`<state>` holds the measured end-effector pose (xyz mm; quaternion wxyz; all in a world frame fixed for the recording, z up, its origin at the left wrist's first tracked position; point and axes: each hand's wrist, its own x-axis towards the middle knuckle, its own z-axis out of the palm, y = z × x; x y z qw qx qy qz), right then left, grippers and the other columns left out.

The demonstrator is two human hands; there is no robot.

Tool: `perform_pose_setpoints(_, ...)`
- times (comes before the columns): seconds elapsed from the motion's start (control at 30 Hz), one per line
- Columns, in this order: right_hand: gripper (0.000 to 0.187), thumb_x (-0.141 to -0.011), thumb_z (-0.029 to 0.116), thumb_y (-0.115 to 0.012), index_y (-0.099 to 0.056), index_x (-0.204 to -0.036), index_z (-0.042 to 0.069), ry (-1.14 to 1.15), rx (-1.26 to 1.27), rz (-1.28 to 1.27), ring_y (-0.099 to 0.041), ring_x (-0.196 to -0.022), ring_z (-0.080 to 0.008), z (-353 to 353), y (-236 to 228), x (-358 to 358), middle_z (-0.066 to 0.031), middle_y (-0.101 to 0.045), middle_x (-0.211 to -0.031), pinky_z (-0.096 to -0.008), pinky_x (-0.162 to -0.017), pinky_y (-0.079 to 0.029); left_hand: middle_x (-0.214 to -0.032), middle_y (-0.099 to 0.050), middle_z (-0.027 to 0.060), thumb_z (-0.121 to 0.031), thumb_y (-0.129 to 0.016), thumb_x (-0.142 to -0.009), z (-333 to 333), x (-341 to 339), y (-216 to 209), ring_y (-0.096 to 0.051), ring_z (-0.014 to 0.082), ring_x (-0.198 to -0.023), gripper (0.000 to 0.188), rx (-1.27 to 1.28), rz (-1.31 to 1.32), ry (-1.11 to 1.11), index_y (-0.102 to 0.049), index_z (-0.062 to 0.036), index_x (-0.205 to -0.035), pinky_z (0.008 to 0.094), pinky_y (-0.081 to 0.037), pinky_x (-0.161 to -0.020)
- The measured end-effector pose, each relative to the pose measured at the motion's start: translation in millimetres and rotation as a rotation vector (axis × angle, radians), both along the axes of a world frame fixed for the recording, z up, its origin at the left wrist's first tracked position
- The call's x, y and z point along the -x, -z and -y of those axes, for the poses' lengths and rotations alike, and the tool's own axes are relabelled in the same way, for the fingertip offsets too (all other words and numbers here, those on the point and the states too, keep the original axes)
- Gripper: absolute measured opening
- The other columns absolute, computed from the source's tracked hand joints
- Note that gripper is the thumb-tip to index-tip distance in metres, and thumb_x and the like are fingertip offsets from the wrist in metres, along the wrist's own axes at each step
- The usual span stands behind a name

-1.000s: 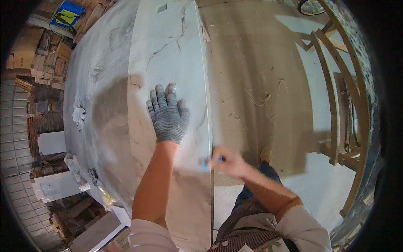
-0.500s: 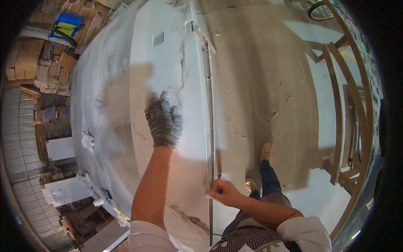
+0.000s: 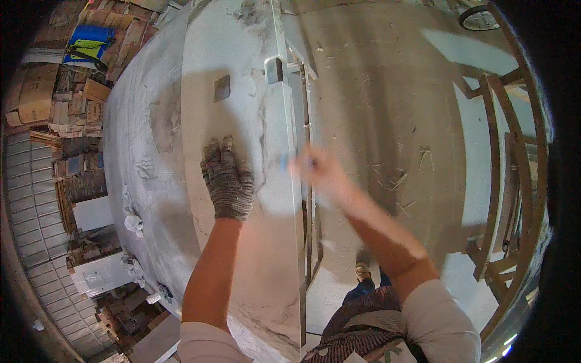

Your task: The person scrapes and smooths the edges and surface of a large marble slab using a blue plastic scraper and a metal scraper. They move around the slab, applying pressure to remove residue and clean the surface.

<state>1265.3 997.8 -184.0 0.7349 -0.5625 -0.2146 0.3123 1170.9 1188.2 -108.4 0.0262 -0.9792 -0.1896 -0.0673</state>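
Note:
My left hand (image 3: 227,184), in a grey striped knit glove, lies flat on a long pale slab (image 3: 266,233) with grey-brown veining. Its fingers point away from me, somewhat apart. At the slab's right edge is my bare right hand (image 3: 316,168), smeared by motion and closed. A small blue bit (image 3: 282,161) sticks out on its left side, over the slab; the rest of what it holds is hidden. Beyond my hands the slab has a small square recess (image 3: 222,89) and a rounded cutout (image 3: 274,71) by its right edge.
A wider dusty grey surface (image 3: 142,91) adjoins the slab on the left. Stacked cardboard (image 3: 78,109) and white panels (image 3: 103,275) stand further left. The dusty floor (image 3: 357,109) runs along the right, with wooden frames (image 3: 505,157) and a wheel (image 3: 478,19) beyond.
My right hand has moved forward along the slab's right edge, from near my body to about level with my left hand. The left hand stays flat on the slab; the whole view has shifted slightly.

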Motion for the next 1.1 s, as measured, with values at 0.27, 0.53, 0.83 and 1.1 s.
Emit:
perform_pose_setpoints(0.27, 0.027, -0.082, 0.031, -0.076, -0.066, -0.083, 0.006, -0.172, 0.144, -0.218, -0.059, -0.077, -0.013, 42.2, -11.3, 82.9, -0.0023, -0.063, -0.08, -0.0313, -0.071, -0.047, -0.148, -0.03, 0.0247, -0.032, -0.044, -0.09, 1.1, -1.0, -6.8, -0.027, 0.041, -0.139, 0.06, 0.057, -0.014, -0.037, -0.035, -0.0096, -0.146, 0.0557, -0.014, -0.114)
perform_pose_setpoints(0.53, 0.027, -0.085, 0.029, -0.074, -0.061, -0.08, 0.006, 0.197, 0.151, -0.166, -0.051, -0.075, -0.0101, -23.9, -33.1, -51.5, -0.0012, -0.055, -0.077, -0.0305, -0.066, -0.045, -0.146, -0.033, 0.0257, -0.034, -0.043, -0.09, 0.6, -5.2, -6.1, -0.028, 0.0422, -0.137, 0.061, 0.053, 0.006, -0.014, -0.037, -0.0076, -0.145, 0.0561, -0.016, -0.113)
perform_pose_setpoints(0.83, 0.031, -0.086, 0.031, -0.072, -0.055, -0.073, 0.007, 0.233, 0.1, -0.244, -0.05, -0.065, -0.0064, -28.5, -34.1, -40.8, 0.0007, -0.055, -0.067, -0.0257, -0.057, -0.043, -0.146, -0.033, 0.0255, -0.034, -0.046, -0.089, 0.0, -1.3, -6.2, -0.029, 0.0424, -0.137, 0.062, 0.065, 0.002, -0.02, -0.038, -0.0069, -0.144, 0.0568, -0.017, -0.112)
perform_pose_setpoints(1.1, 0.029, -0.087, 0.029, -0.072, -0.058, -0.075, 0.007, 0.173, 0.167, -0.177, -0.051, -0.066, -0.0092, -7.4, -18.3, 23.2, -0.0002, -0.058, -0.072, -0.0277, -0.061, -0.044, -0.146, -0.033, 0.0245, -0.032, -0.046, -0.091, -1.1, -6.8, -8.6, -0.03, 0.0418, -0.136, 0.058, 0.058, 0.011, -0.068, -0.04, -0.0071, -0.142, 0.0566, -0.018, -0.112)
